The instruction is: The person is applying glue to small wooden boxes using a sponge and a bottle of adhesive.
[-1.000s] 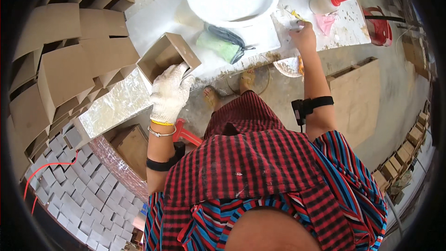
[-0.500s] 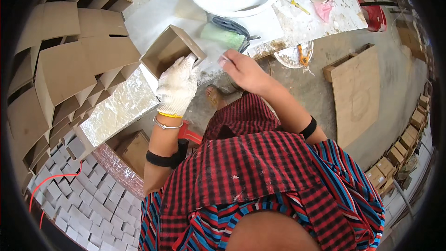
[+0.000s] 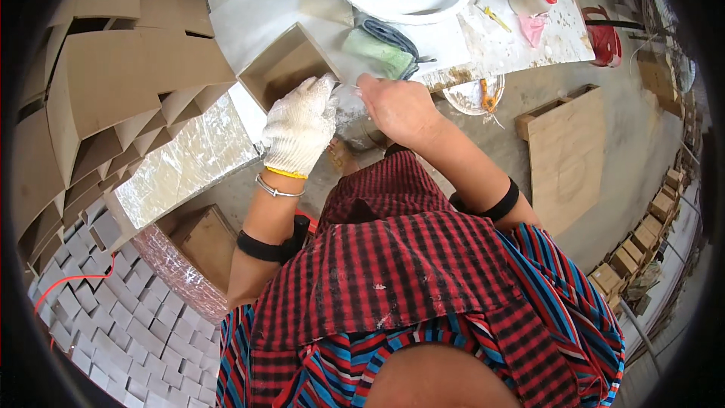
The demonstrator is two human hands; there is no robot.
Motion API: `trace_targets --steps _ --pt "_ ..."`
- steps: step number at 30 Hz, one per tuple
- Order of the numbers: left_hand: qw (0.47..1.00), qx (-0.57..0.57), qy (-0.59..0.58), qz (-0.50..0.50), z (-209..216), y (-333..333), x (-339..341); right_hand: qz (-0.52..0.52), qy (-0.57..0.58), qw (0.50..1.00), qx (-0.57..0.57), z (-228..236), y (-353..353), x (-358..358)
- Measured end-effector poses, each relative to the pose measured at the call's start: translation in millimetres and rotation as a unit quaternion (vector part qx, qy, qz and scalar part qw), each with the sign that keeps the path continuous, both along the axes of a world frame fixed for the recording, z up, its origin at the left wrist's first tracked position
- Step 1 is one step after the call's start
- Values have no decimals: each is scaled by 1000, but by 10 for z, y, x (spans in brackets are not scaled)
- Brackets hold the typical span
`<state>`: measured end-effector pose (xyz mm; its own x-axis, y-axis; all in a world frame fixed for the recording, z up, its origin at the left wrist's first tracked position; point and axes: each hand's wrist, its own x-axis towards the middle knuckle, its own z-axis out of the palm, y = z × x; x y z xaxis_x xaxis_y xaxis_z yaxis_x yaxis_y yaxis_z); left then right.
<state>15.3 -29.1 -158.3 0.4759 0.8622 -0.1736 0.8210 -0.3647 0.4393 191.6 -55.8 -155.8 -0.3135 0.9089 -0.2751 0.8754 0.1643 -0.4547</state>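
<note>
An open brown board box (image 3: 302, 53) rests tilted at the near edge of the work table, its hollow side facing me. My left hand (image 3: 300, 121), in a white knit glove with a yellow cuff, grips the box's near wall. Close to the gloved fingertips is my bare right hand (image 3: 400, 109), its thumb and fingers pinched together. Whatever lies in that pinch is too small to make out. Just past the right hand, a folded green cloth (image 3: 374, 54) lies against a dark cloth (image 3: 389, 34).
A white basin (image 3: 423, 19) stands at the back of the table. Farther right are a red-tipped squeeze bottle (image 3: 529, 1), a yellow cutter (image 3: 497, 19) and a pink scrap (image 3: 532, 29). Stacked brown boxes (image 3: 106, 68) crowd the left. A wooden panel (image 3: 566, 151) stands at right.
My gloved left hand has shifted slightly right with the box, which is turned a little. My right hand has come nearer to the glove. The whole view has shifted slightly.
</note>
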Motion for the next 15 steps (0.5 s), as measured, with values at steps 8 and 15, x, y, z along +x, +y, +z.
trace_targets --steps 8,15 --pt "1000 10 -4 -5 -49 -8 -19 20 -75 995 -63 280 140 -73" --pt "1000 15 -21 13 -17 5 -12 76 -147 979 -117 537 322 -162"
